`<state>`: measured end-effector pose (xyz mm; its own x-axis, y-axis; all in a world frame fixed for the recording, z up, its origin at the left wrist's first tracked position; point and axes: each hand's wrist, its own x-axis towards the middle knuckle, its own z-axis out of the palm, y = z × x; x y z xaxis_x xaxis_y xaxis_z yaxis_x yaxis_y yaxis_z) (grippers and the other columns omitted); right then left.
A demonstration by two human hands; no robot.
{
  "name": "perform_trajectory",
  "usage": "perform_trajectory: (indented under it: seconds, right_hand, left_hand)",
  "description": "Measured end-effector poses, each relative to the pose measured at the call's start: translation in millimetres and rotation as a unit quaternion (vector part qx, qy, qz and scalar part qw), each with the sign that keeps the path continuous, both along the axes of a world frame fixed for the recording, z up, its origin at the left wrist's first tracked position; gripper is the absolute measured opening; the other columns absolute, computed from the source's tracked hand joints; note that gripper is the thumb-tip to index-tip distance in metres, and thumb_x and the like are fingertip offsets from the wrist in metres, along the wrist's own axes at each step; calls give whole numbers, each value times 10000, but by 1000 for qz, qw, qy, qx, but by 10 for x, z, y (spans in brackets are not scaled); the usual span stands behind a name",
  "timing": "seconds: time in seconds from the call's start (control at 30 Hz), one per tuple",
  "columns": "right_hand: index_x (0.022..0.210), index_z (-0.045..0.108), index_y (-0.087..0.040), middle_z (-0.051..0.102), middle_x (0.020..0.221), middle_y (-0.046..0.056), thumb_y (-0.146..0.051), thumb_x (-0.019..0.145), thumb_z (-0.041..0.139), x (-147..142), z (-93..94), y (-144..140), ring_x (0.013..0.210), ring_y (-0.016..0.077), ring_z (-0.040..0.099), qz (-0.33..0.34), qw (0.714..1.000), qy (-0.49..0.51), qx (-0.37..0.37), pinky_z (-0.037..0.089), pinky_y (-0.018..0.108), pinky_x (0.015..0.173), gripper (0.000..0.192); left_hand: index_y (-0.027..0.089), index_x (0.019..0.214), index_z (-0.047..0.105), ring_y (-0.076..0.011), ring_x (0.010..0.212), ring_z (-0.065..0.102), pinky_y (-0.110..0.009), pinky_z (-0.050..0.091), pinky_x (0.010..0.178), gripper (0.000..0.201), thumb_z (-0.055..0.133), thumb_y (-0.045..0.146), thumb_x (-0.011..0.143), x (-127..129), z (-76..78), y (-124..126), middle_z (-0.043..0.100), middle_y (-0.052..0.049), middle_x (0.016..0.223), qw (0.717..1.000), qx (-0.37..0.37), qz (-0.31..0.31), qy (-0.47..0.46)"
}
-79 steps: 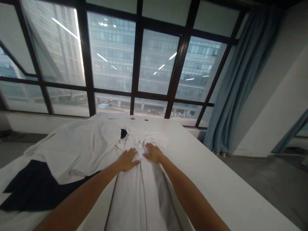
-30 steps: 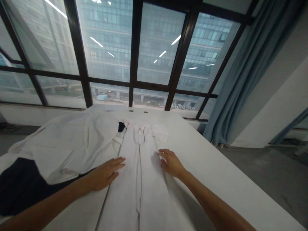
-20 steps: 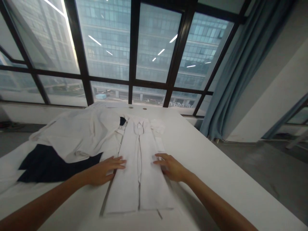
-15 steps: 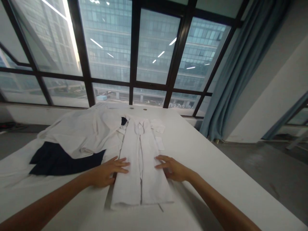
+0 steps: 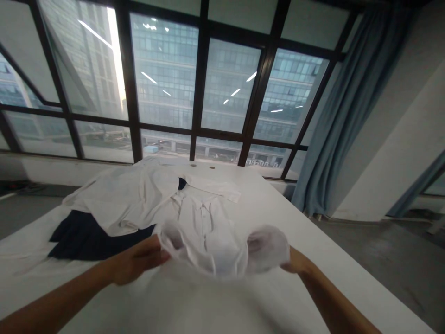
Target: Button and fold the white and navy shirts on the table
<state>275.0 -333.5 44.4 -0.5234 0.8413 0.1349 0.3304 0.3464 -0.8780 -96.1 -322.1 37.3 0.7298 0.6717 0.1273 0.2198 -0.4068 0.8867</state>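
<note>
A white collared shirt [image 5: 222, 229] lies with its collar and buttoned front toward the window. Its near end is raised off the table and ripples, somewhat blurred. At that end's left side, my left hand [image 5: 141, 260] is closed on the cloth, its fingertips partly behind it. My right hand [image 5: 297, 260] grips the opposite side, with most of its fingers hidden by a loose, curled fold of fabric. The middle of the raised edge sags between both hands.
A heap of white garments [image 5: 128, 190] covers the table's left side, with dark navy fabric [image 5: 92, 239] beneath its near edge. The white table [image 5: 264, 197] runs to a window [image 5: 167, 83] with dark frames. A blue curtain [image 5: 344, 125] hangs at right.
Both hands have gone from resting on the shirt's folded sides to gripping its near end. That end has lifted and spread wide, and the hands are farther apart.
</note>
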Motion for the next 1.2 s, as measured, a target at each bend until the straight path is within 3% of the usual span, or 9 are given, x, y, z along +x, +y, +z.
perform_trajectory:
  seconds: [0.1,0.17,0.3,0.43,0.67,0.83,0.93,1.03,1.2]
  right_hand:
    - [754,680,-173,685,811,76,-668,718,621,-9,-26,571,796,206,624,-34,996,76,-25,497,362,812,500]
    - [737,651,-141,665,750,76,-684,725,598,-61,-117,993,719,184,614,-48,992,84,-81,511,351,752,545]
    - [857,638,-142,656,768,73,-728,778,484,-208,-423,1629,622,144,590,-130,970,-2,-207,524,306,618,611]
    - [850,636,-133,665,797,97,-701,739,574,-323,-748,1962,686,179,616,-233,948,-87,-200,524,312,608,582]
    - [656,595,-133,652,688,77,-413,697,740,-435,-932,2273,689,191,622,-324,931,-128,-106,460,247,551,318]
    - [912,641,-146,699,842,51,-343,809,611,-417,-870,2402,687,143,631,-256,957,45,-131,473,227,586,224]
    - [890,658,-125,708,880,89,-342,841,564,-404,-900,2459,804,192,651,-287,951,-96,-72,480,261,666,241]
    - [954,671,-122,693,1020,149,-409,866,533,-415,-927,2403,989,251,628,-317,903,-289,26,465,309,801,331]
    - [1289,530,-135,581,1263,179,-467,930,395,-538,-767,1827,1143,270,555,-320,866,-366,120,432,367,918,507]
  left_hand:
    - [165,835,697,-238,857,625,-325,506,788,580,466,695,792,114,36,553,701,-71,865,991,-76,107,-27]
    - [138,822,674,-239,824,632,-325,512,729,619,492,724,744,209,-55,1008,694,-97,850,979,-126,156,-30]
    - [146,855,632,-204,723,632,-296,499,593,711,473,814,667,315,-454,1756,691,-100,864,944,-232,233,19]
    - [140,747,606,-176,603,599,-255,441,506,580,665,701,610,343,-826,2109,646,-46,670,925,-220,303,58]
    - [140,710,598,-156,582,593,-245,437,507,280,681,407,724,446,-918,2296,634,-19,630,915,-175,364,6]
    - [146,880,616,-195,775,660,-287,506,675,401,560,533,791,472,-876,2383,703,-71,832,940,-140,296,-93]
    - [127,827,628,-242,817,668,-325,501,718,374,483,472,847,465,-880,2475,703,-98,805,937,-54,335,86]
    - [90,845,659,-299,956,650,-359,477,815,382,459,414,876,453,-878,2500,705,-168,902,883,74,358,294]
    - [25,1326,452,-315,1180,542,-417,415,970,582,425,437,915,546,-816,2020,579,-243,1253,826,259,357,350]
